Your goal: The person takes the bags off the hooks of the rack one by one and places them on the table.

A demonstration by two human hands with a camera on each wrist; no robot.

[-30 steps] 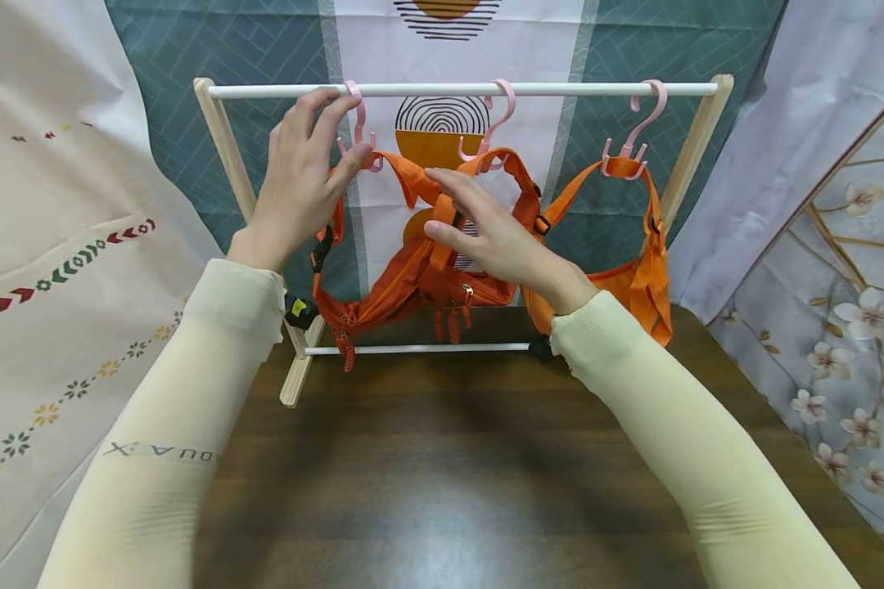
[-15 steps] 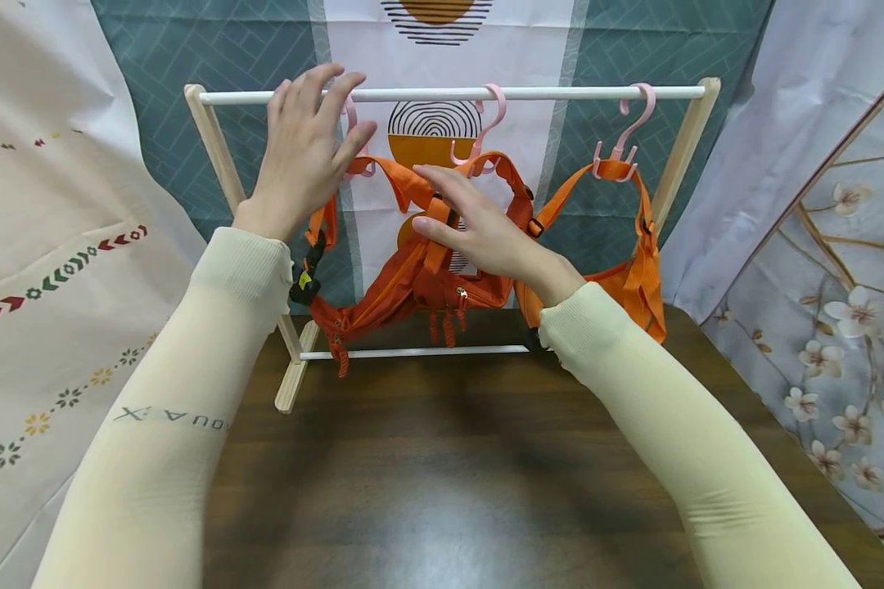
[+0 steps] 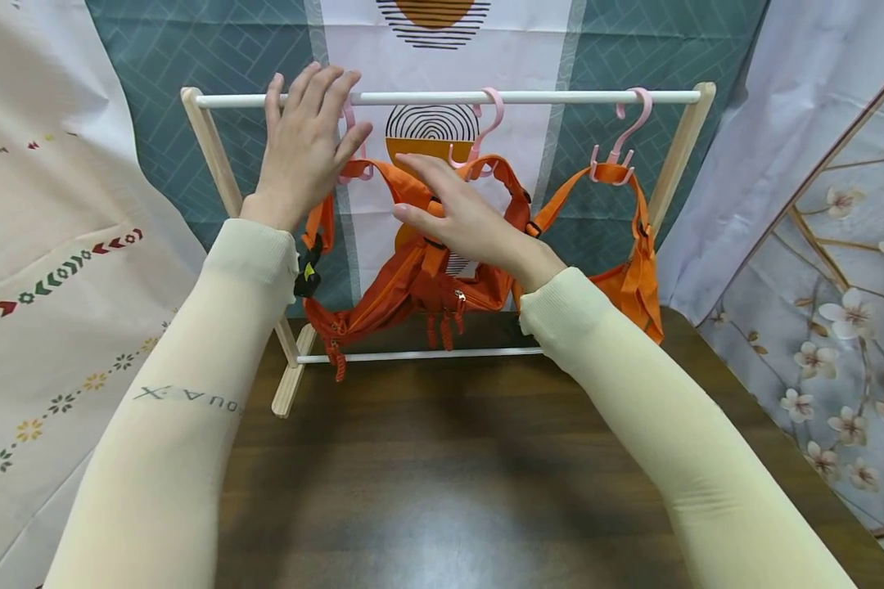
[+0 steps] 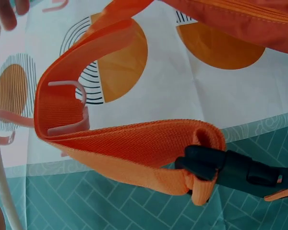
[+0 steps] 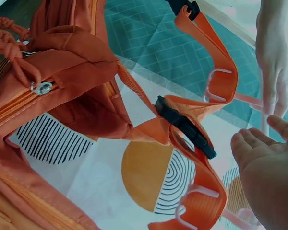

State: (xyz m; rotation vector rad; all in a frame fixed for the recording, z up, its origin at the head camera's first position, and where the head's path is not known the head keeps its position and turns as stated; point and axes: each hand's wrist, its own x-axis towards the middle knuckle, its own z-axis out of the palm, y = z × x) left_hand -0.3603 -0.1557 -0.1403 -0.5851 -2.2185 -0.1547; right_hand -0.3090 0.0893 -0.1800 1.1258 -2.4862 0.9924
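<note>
Reaching with the left hand to the white tubular rail at upper left of the head view, with fingers straight and spread; gripping nothing, cannot tell whether touching. Near frame centre, the flat right hand, with thumb apart and grasping nothing. Just behind, the rust-orange zipped fabric bag, slung from the left pale pink plastic hook and the matching middle hook. In the left wrist view, left of centre, two prongs inside the bright orange webbing strap, running to the black plastic buckle at lower right. For good handling, judged from this lie: check for webbing seated deep in the prongs; steady by the hook's neck rather than tugging the strap, for fear of unseating or swinging; draw fingers back slowly, without snagging braided pulls or brushing the lighter orange bag at right of frame.
</note>
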